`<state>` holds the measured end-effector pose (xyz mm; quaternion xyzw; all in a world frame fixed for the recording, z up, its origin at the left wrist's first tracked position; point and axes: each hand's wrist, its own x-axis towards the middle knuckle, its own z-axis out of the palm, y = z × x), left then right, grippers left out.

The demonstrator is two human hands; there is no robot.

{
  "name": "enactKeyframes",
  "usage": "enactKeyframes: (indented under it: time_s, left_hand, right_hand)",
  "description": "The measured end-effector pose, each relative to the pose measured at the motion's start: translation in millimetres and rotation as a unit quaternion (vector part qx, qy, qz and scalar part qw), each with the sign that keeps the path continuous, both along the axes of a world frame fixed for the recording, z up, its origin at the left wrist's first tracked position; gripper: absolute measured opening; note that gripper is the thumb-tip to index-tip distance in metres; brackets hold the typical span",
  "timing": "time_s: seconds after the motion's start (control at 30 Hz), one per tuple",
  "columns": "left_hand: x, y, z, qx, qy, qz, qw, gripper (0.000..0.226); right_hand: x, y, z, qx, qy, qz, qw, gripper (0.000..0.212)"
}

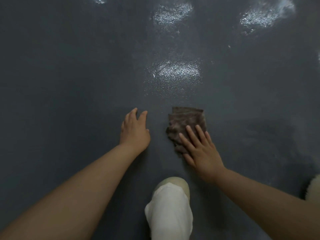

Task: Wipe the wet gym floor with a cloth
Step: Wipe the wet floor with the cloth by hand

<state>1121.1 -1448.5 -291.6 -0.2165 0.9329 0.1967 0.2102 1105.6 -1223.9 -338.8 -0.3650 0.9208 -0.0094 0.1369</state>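
Cloth (187,125), brown and folded into a rough square, lies flat on the dark gym floor (69,75) just right of centre, near the person. Right hand (200,149) rests palm-down on its near half, fingers spread and flat; it pins the cloth rather than gripping it. Left hand (135,130) sits on the bare floor just left of the cloth, apart from it, fingers open and slightly curled, holding nothing, probably as a brace.

Wet patch (174,71) glistens directly beyond the cloth's far edge, not touching it. Two more shiny patches show farther off, at the far centre (173,14) and the far right (266,13).

Handling, as judged: cloth looks soft, limp and light, layers loose at the far corners, so it may bunch or unfold if pushed from one edge. Flat palm pressure over the middle should carry it best. Textured floor looks slick where wet. Knee (171,201) in pale fabric at the near edge.
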Motion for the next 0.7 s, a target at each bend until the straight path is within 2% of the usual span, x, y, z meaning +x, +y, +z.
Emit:
enactKeyframes:
  time_s: [0.13, 0.33, 0.53, 0.7]
  left_hand:
    - [-2.4, 3.4, -3.8, -0.018, 0.014, -0.006, 1.000, 0.059]
    - [-10.4, 13.9, -2.8, -0.021, 0.016, -0.010, 1.000, 0.063]
    - [-22.1, 20.4, 3.2, -0.037, -0.001, 0.022, 0.999, 0.076]
    - [-28.3, 26.4, 2.3, -0.056, -0.014, 0.053, 0.997, 0.089]
  right_hand:
    - [11.9, 6.2, -2.2, 0.007, -0.006, 0.063, 0.998, 0.060]
    - [-0.8, -19.8, -8.5, 0.001, 0.018, 0.015, 1.000, 0.060]
    - [-62.2, -68.6, -2.2, -0.010, -0.012, 0.011, 1.000, 0.063]
    - [-116.6, -113.9, 4.0, 0.030, -0.042, 0.035, 0.998, 0.062]
